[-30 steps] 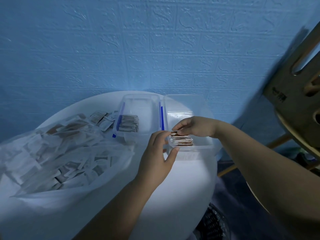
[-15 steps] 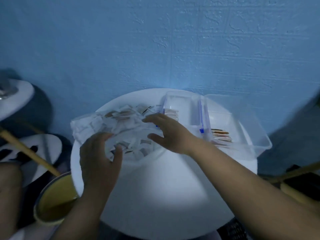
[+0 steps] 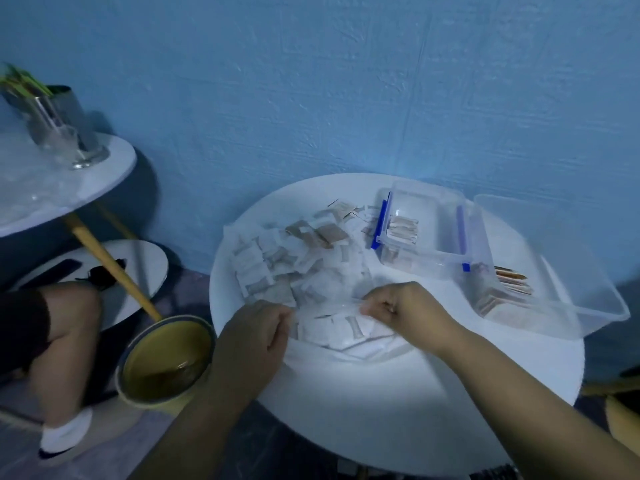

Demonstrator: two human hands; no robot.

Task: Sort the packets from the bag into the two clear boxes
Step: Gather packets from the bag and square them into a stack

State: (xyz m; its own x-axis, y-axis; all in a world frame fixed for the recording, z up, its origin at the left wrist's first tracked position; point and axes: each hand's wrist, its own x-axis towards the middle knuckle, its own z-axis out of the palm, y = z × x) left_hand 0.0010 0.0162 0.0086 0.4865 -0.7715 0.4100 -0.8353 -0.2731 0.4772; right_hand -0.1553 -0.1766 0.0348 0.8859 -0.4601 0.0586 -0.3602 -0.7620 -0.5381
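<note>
A clear plastic bag (image 3: 322,271) full of several white and brown packets lies on the round white table (image 3: 381,393). My left hand (image 3: 252,337) grips the bag's near edge on the left. My right hand (image 3: 401,306) pinches the bag's edge on the right, so the mouth is held between both hands. Behind the bag stands a clear box with blue clips (image 3: 433,251) holding a small row of packets. Right of it a second clear box (image 3: 588,306) holds a stack of brown-striped packets (image 3: 509,285).
A yellow bucket (image 3: 162,365) stands on the floor left of the table. Another person's leg (image 3: 59,334) is at the far left. A second white table (image 3: 65,181) with a metal cup stands behind it. The blue wall runs behind.
My right hand left the right box and came to the bag. My left hand moved to the bag too. Both now hold its near edge. The view swung left.
</note>
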